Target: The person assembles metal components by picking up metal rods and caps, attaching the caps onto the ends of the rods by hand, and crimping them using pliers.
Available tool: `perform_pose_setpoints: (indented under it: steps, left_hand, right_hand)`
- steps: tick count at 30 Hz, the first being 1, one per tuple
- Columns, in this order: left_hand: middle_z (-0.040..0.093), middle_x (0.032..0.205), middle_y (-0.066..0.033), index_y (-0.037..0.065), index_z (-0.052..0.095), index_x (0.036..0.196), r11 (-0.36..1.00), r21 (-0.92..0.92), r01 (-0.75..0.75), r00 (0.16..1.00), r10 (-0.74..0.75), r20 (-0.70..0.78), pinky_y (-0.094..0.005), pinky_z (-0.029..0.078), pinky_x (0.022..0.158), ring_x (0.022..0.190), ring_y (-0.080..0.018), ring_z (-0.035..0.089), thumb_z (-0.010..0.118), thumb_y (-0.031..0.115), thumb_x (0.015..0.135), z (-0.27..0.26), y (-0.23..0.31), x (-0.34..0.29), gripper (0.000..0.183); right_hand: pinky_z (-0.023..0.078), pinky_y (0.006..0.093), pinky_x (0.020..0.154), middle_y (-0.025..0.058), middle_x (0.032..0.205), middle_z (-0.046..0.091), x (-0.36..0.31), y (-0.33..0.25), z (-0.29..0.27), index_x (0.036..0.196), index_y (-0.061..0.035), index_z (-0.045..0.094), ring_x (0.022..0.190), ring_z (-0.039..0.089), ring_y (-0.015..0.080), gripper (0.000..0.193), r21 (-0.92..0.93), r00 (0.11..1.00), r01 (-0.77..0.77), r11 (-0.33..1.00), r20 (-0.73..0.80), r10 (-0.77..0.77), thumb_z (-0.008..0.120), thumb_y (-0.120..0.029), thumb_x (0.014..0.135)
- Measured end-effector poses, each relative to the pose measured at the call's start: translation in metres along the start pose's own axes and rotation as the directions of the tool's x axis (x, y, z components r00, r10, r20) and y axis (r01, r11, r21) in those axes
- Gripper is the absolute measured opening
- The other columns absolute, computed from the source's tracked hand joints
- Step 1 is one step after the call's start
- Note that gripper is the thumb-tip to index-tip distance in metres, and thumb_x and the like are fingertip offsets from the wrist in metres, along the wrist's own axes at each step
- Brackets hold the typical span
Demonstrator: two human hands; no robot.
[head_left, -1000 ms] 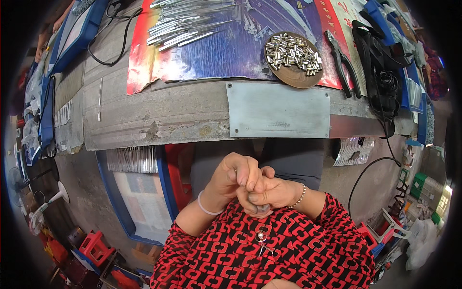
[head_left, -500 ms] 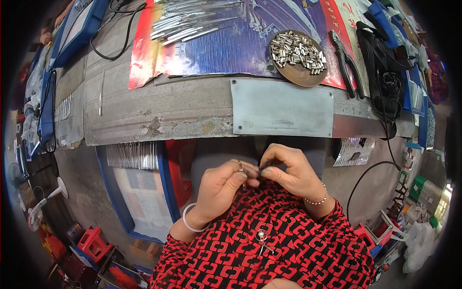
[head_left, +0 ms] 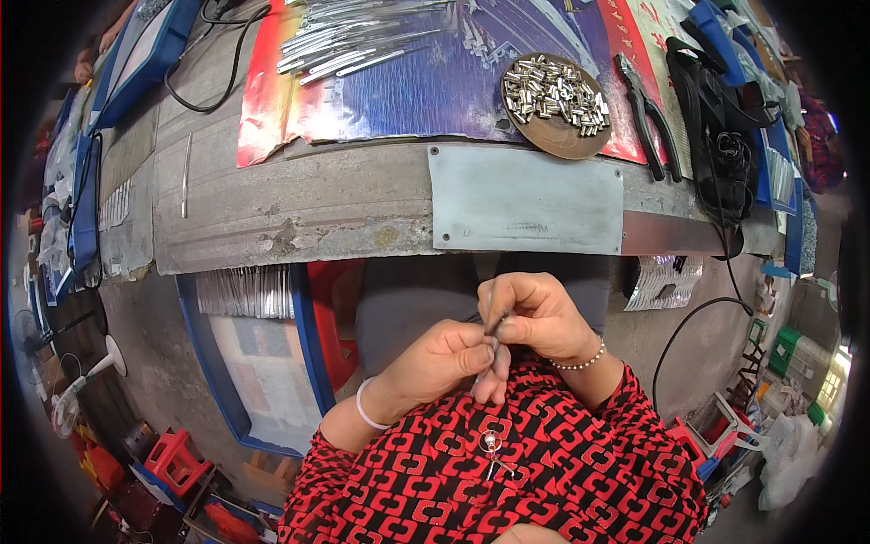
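Over my lap, just off the table's front edge, my two hands meet fingertip to fingertip. My left hand (head_left: 451,358) is closed, its thumb pressed on a small thin piece whose kind I cannot make out. My right hand (head_left: 535,317) pinches at the same spot, thumb against forefinger, and the fingers hide most of what is there. On the table ahead, a round brown dish (head_left: 553,140) is heaped with short silvery metal tubes (head_left: 555,93). Long flat metal strips (head_left: 340,41) lie in a loose pile on the coloured sheet at the far left.
Black-handled pliers (head_left: 648,118) lie right of the dish, beside a black bag with cords (head_left: 722,145). A pale metal plate (head_left: 526,199) is screwed to the table edge. One thin rod (head_left: 187,177) lies at left. A blue tray (head_left: 317,363) with metal strips stands left of my lap.
My left hand has moved slightly right and its fingers now point lower. My right hand has shifted a little left, and the hands meet more closely. The view has shifted slightly.
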State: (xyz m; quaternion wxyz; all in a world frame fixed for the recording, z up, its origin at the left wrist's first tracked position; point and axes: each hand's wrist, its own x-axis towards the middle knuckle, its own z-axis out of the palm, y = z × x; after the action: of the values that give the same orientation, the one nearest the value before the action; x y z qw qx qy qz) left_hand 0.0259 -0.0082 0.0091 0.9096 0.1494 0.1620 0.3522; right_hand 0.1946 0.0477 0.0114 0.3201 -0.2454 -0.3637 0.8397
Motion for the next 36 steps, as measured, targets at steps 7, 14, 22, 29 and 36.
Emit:
perform_pose_setpoints:
  steps: [7,14,22,29,36]
  left_hand:
    - [0.058,0.063,-0.0043,-0.001,0.057,0.091,0.529,0.849,-0.016,0.897,0.382,-0.221,-0.0238,0.043,0.054,0.056,-0.0112,0.056,0.047,0.013,0.094,0.002,0.002,0.002,0.018]
    - [0.052,0.063,-0.0008,-0.001,0.056,0.089,0.963,0.271,-0.006,0.979,0.061,-0.194,-0.0203,0.041,0.058,0.06,-0.0088,0.052,0.042,0.018,0.098,-0.001,0.01,-0.002,0.025]
    - [0.049,0.06,-0.0004,-0.002,0.055,0.088,0.974,0.224,0.042,0.988,-0.007,-0.153,-0.0213,0.044,0.061,0.06,-0.0096,0.053,0.042,0.021,0.098,0.001,0.012,-0.002,0.028]
    - [0.05,0.06,-0.0006,-0.002,0.055,0.087,0.957,0.286,0.052,0.994,-0.022,-0.107,-0.0205,0.043,0.06,0.06,-0.009,0.053,0.042,0.022,0.098,-0.002,0.005,-0.006,0.029]
    - [0.051,0.061,-0.0009,-0.001,0.055,0.087,0.982,0.185,0.042,0.986,-0.01,-0.168,-0.0196,0.041,0.059,0.06,-0.0092,0.053,0.042,0.023,0.098,-0.003,0.007,-0.01,0.03]
  right_hand:
    - [0.045,0.0206,0.053,0.0028,0.073,0.059,-0.001,-0.005,0.012,0.088,-0.0004,0.053,0.063,0.057,0.0064,0.014,-0.26,0.977,-0.096,0.961,-0.211,0.041,0.055,-0.014,0.092]
    - [0.045,0.0183,0.059,0.0021,0.079,0.059,-0.002,-0.01,0.001,0.097,-0.0006,0.056,0.07,0.055,0.0057,0.017,-0.037,0.979,-0.048,0.998,-0.199,0.04,0.051,-0.017,0.094]
    - [0.044,0.0186,0.058,0.0018,0.078,0.055,-0.008,-0.008,0.001,0.094,-0.0013,0.051,0.066,0.052,0.0049,0.012,-0.23,0.983,-0.033,0.973,-0.181,-0.01,0.052,-0.013,0.093]
    - [0.043,0.0198,0.055,0.0033,0.077,0.052,-0.002,-0.009,-0.005,0.096,-0.0012,0.048,0.063,0.05,0.0065,0.013,-0.058,0.886,0.296,0.953,-0.356,-0.297,0.047,-0.014,0.095]
    - [0.045,0.0194,0.058,0.0015,0.079,0.055,-0.005,-0.013,0.007,0.098,0.0017,0.053,0.065,0.054,0.0073,0.013,-0.303,0.978,-0.075,0.95,-0.209,0.01,0.053,-0.009,0.091]
